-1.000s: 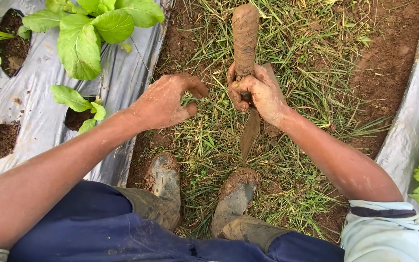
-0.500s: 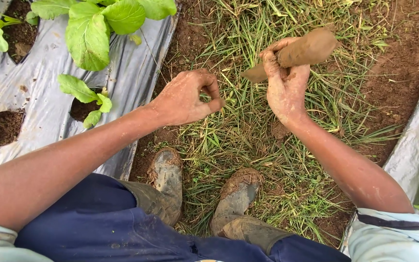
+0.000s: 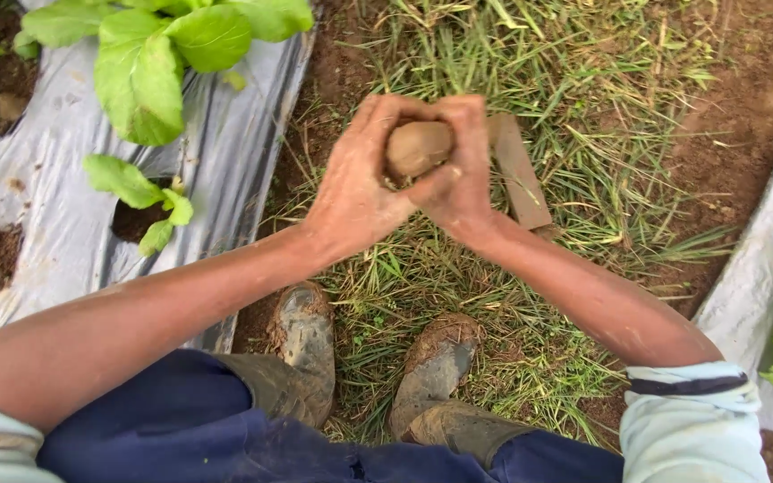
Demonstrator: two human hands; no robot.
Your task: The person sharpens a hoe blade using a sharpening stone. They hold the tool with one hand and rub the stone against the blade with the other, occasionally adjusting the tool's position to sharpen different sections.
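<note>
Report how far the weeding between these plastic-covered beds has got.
Done: little shows, though bare brown soil edges the path. In hand: both hands, left hand and right hand, grip the mud-caked wooden handle of a flat-bladed digging tool. Left: the green grass strip around the muddy boots remains uncut.

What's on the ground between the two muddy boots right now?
In the head view, only a strip of cut grass lies between the left boot and the right boot; no tool or plant.
</note>
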